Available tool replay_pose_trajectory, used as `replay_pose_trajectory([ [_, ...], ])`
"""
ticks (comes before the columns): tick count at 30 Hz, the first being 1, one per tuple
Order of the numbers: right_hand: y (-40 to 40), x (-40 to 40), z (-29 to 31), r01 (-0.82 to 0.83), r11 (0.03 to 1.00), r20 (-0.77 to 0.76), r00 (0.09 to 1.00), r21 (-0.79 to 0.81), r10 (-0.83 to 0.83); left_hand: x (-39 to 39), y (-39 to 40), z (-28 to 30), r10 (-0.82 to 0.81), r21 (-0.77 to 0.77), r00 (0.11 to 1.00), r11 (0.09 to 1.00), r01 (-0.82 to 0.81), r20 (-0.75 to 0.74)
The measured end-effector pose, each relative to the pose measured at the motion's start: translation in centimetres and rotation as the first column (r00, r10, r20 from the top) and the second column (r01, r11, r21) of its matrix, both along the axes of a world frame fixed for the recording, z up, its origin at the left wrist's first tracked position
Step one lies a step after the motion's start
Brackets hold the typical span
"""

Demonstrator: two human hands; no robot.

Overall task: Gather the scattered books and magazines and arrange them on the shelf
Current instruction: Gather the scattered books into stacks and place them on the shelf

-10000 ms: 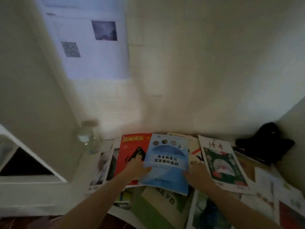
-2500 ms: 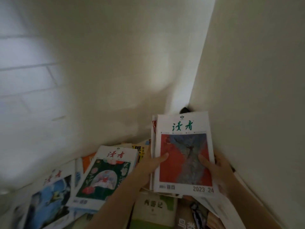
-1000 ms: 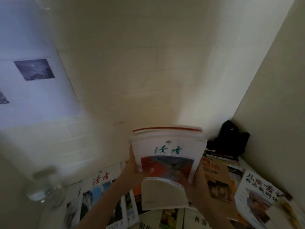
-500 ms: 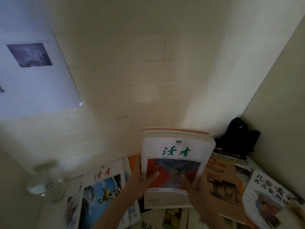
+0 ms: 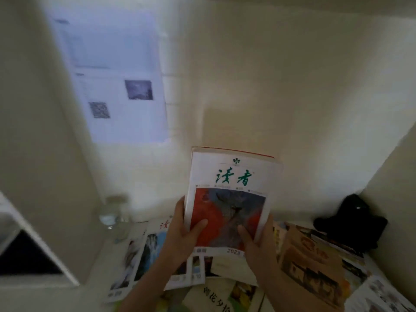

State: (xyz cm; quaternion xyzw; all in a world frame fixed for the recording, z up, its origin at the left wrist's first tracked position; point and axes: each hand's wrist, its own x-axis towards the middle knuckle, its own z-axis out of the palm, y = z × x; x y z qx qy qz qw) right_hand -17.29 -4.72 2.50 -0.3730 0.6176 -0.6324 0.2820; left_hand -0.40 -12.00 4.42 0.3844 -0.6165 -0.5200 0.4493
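Stack: several magazines (image 5: 229,199) held together, tilted up above the table (image 5: 94,296), cover toward the camera.
Left hand (image 5: 183,235): grip clamped on the stack's lower left edge, thumb across the cover.
Right hand (image 5: 258,242): grip clamped on the lower right corner, thumb on the cover.
Loose magazines (image 5: 310,264): spread flat on the table beneath, overlapping.
Handling: likely light but floppy; glossy covers may slide apart, so squeeze both sides and support the bottom edge.
Nearby: glass jar (image 5: 114,217) at left, black object (image 5: 353,221) in the right corner.
Shelf: not clearly in view.
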Motion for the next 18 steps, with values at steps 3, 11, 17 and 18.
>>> replay_pose_trajectory([
  [3, -1.1, 5.7, 4.6, -0.156, 0.977, -0.077, 0.986, -0.143, 0.146, 6.5, 2.0, 4.9, 0.163, -0.08, 0.986, 0.983, -0.166, -0.036],
  [11, -0.1, 24.0, 15.9, -0.615, 0.692, -0.257, 0.788, -0.378, 0.56, 24.6, 12.4, 14.3, 0.638, -0.271, 0.752, 0.704, -0.657, -0.165],
  [17, 0.8, 31.7, 28.6, -0.673, 0.507, -0.365, 0.729, -0.538, 0.579, 31.4, 16.8, 27.3, 0.715, -0.421, 0.644, 0.514, -0.747, -0.27],
  [18, 0.6, 32.2, 31.4, -0.687, 0.476, -0.378, 0.713, -0.55, 0.591, 31.8, 16.7, 29.9, 0.694, -0.438, 0.659, 0.516, -0.737, -0.291],
])
